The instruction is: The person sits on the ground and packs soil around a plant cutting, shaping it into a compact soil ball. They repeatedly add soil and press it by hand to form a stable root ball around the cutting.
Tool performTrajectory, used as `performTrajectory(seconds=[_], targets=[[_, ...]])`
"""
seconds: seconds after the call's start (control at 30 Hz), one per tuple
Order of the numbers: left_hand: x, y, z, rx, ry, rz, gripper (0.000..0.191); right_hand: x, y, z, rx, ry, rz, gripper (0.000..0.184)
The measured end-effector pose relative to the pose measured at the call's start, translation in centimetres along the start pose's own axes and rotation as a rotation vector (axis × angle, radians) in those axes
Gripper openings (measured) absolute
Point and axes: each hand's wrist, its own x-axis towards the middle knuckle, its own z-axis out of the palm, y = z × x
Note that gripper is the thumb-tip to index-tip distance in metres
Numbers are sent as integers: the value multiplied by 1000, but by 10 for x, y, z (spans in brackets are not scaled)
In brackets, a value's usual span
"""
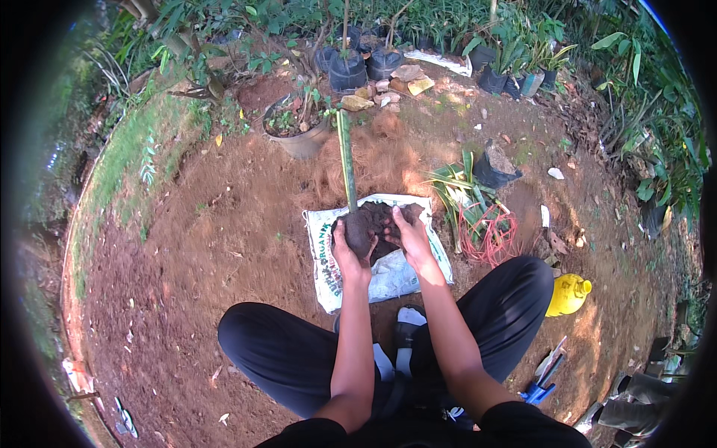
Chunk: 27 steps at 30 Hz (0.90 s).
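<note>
A ball of dark soil (357, 232) with a long upright green leaf cutting (347, 162) standing in it rests in my left hand (354, 259), the fingers curled round it. My right hand (411, 235) is beside it, its thumb up and its fingers touching loose dark soil (383, 215); whether it grips any soil I cannot tell. Beneath both hands lies a white woven plastic sack (392, 280) bearing writing, with more soil on it. Brown fibre (364, 154) is spread just beyond the sack.
Right of the sack lie cut variegated leaves (465, 196), tangled red twine (490, 238) and a black planting bag (496, 168). A yellow plastic bottle (568, 295) lies by my right knee, a blue-handled tool (539, 392) lower down. A round pot (297, 126), stones (357, 103) and bagged plants stand beyond.
</note>
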Motion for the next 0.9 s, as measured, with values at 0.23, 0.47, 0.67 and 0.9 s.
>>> performTrajectory(seconds=[0.23,0.47,0.67,0.9], targets=[[-10,3,7,29,-177,-252,46,1,-2,0,-242,108,-237,46],[-14,2,3,139,-256,-267,49,12,5,-3,-701,295,-416,65],[-5,3,-3,127,-265,-259,43,-9,-10,10,-634,257,-567,38],[-7,26,-17,115,-193,-145,38,2,-7,0,-319,197,-258,34]])
